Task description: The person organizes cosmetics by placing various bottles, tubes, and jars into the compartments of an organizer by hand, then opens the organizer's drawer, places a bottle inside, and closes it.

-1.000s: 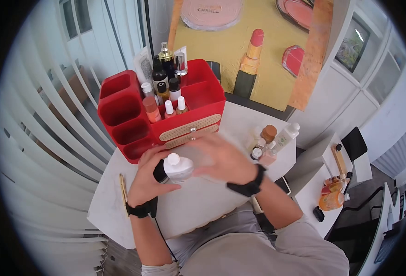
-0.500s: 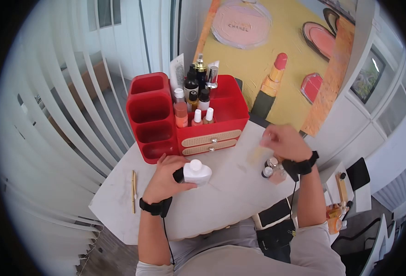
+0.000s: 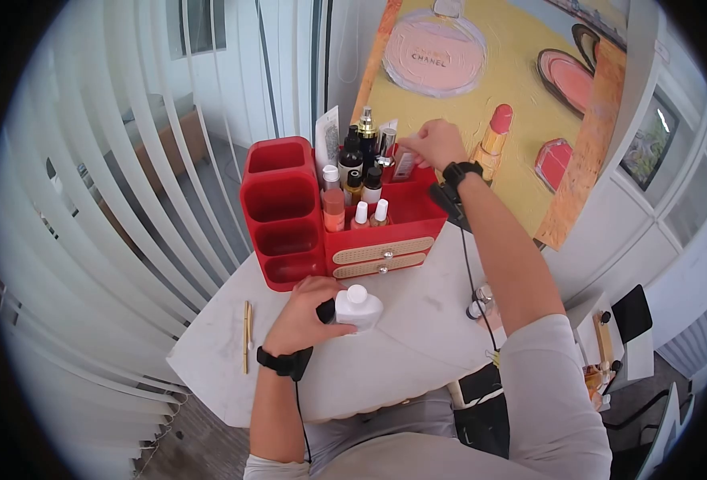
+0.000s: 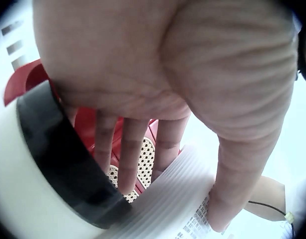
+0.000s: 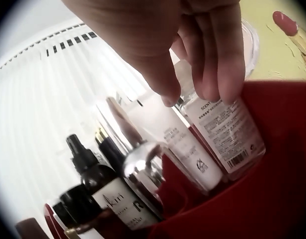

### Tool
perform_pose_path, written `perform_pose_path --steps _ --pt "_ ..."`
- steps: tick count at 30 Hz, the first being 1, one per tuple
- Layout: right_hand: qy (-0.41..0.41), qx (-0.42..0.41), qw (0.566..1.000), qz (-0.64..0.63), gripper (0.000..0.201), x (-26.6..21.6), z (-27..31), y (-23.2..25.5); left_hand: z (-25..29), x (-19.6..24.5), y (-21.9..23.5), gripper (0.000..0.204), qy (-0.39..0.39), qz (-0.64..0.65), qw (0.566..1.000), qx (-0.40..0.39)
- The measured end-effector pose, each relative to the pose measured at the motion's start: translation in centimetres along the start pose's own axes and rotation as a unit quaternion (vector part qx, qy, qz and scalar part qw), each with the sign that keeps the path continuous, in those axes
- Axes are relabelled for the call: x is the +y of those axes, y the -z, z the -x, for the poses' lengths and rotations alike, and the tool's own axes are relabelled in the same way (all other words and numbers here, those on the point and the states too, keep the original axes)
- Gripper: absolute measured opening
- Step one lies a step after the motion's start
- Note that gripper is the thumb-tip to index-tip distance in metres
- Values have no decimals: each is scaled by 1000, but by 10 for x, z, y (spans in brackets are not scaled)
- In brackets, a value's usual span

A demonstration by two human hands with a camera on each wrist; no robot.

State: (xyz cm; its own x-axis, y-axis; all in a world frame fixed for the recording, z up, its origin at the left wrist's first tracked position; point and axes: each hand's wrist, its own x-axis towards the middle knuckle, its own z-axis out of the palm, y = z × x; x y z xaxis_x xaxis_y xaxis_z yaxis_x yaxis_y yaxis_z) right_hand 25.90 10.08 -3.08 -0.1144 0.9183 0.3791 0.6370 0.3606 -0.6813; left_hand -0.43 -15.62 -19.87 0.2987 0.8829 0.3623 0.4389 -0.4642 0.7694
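Observation:
My left hand [image 3: 296, 322] grips a white bottle [image 3: 358, 310] with a white cap, low over the tabletop; its ridged side [image 4: 168, 189] lies against the thumb in the left wrist view. Between palm and bottle sits a white round container with a black band [image 4: 63, 154]. At the back right compartment of the red organizer [image 3: 381, 242], my right hand [image 3: 436, 144] pinches the top of a clear rectangular bottle with a printed label [image 5: 227, 134]. This bottle leans beside a white tube [image 5: 180, 144] and a shiny silver-topped bottle [image 5: 148, 169].
Several bottles, including an orange one [image 3: 333, 212], fill the organizer's middle. Two thin gold sticks [image 3: 247, 336] lie on the white table [image 3: 401, 352] at left. Small bottles [image 3: 483, 298] stand at right, partly behind the right arm. A makeup painting [image 3: 521, 76] leans behind the organizer.
My right hand has gone from beside the white bottle to the small bottles at right, then up to the organizer with the clear bottle. The left hand keeps hold of the white bottle.

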Motion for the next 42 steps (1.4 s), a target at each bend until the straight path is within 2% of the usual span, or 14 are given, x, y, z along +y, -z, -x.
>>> perform_pose_path --steps 5,8,10,12,15,16,17,22,26,29,33,37,40,42 --pt "-50 -38 997 -48 34 4 7 2 1 -1 -1 61 -4 -18 1000 8" --pt "-29 -11 998 -59 34 5 37 38 1 -5 -2 61 -16 -13 1000 16" --pt "88 -12 992 85 28 -11 89 74 2 -4 -3 61 -17 -28 999 12" --pt "172 -5 947 271 26 0 142 103 2 6 0 62 -22 -67 997 11" --pt "110 -73 899 418 27 28 226 127 1 15 0 64 -20 -75 997 18" --pt "-18 -145 863 484 28 23 242 122 1 15 -2 64 -16 -74 997 18" --pt "99 -128 858 488 28 52 270 124 0 15 -4 63 -22 -63 997 30" --pt "25 -155 884 440 20 111 315 101 -2 10 -4 65 -20 -53 998 32" --pt "11 -284 901 328 14 81 290 122 -2 7 -5 60 -35 -15 998 50" --pt "110 -280 923 240 15 25 247 135 -2 7 -3 60 -40 -17 998 42" --pt "39 -155 987 26 26 -22 174 120 -2 7 -2 60 -38 -28 998 31" --pt "92 -4 992 83 35 -15 80 73 -2 9 -1 59 -26 -15 999 29" --pt "160 -5 954 254 36 -12 33 54 -3 6 0 61 -34 -21 999 23" --pt "143 -12 943 299 34 -7 17 37 -3 5 0 60 -35 -22 999 23"
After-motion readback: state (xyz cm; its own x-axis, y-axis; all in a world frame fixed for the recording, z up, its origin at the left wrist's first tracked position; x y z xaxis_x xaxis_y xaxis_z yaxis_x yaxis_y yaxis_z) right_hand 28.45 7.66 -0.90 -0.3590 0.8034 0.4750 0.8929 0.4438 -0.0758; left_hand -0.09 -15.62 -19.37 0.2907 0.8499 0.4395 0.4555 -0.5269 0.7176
